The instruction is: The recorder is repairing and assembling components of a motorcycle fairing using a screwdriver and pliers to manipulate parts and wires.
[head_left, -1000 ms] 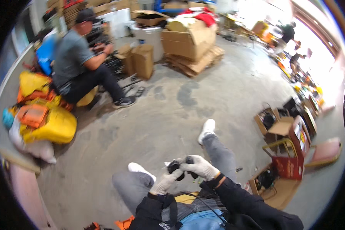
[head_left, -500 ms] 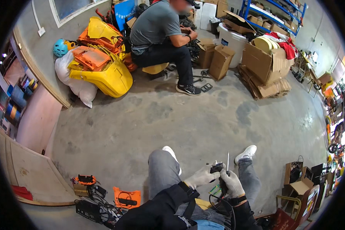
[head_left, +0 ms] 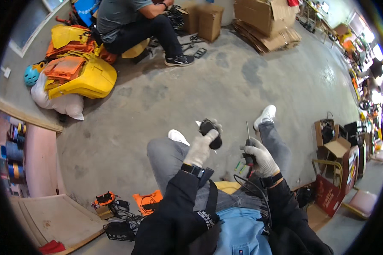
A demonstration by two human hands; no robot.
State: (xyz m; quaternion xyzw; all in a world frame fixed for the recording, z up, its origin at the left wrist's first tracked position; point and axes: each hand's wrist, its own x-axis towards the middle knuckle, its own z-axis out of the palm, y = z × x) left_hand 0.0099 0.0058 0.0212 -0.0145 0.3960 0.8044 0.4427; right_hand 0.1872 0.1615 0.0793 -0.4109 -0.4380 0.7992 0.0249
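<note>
Apart now, where half a second ago they met, are the left hand (head_left: 200,148) and the right hand (head_left: 260,156), and the whole view has shifted, so the seated co-worker (head_left: 136,38) sits further left and is cut off above the shoulders.

At far left a smooth, domed turquoise helmet (head_left: 31,75) rests by a limp, creased white sack (head_left: 68,105). Against the sack leans a glossy yellow plastic shell (head_left: 95,78), broad and curved, with ribbed orange panels (head_left: 64,68) on top. Lower down, a boxy black unit (head_left: 116,231) lies among tangled cables, just beside a flat orange plastic piece (head_left: 158,196) on the floor.

Near the middle, the left hand, in a pale knitted glove, grasps a rounded black piece (head_left: 206,126), held above the floor in front of the left knee; a pale pointed tip shows beside it. Beyond stand upright brown cardboard boxes (head_left: 210,23).

To its right, the right hand, gloved alike, is closed round the dark handle of a screwdriver (head_left: 248,129), whose slim metal shaft points up, well clear of the black piece. Further off is a stack of flattened corrugated cardboard (head_left: 281,41). Rightmost, an open carton (head_left: 338,148) stands by a red-backed chair (head_left: 330,191) with a curved, gold-coloured metal arm.
</note>
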